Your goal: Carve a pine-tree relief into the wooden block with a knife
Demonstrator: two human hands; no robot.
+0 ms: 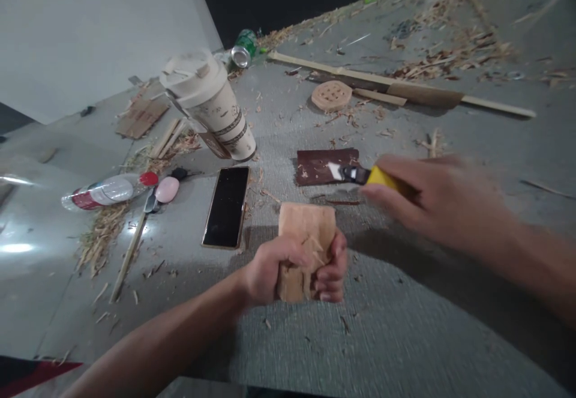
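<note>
My left hand [279, 266] is wrapped round a pale wooden block [307, 224] whose top face is rough, with a few raised slivers. To the right of it, my right hand [418, 197] grips the yellow handle of a utility knife [382, 179]. The knife's blade points left and is apart from the block, over a dark brown strip [315, 167] lying on the table. Some blur covers the right hand and forearm.
A black phone [226, 206] lies left of the block, with a lidded paper cup [220, 110] behind it. Farther left is a plastic bottle [112, 191]. A round carved wooden piece [332, 95], long sticks [495, 105], a green can [244, 48] and scattered shavings [432, 65] are at the back.
</note>
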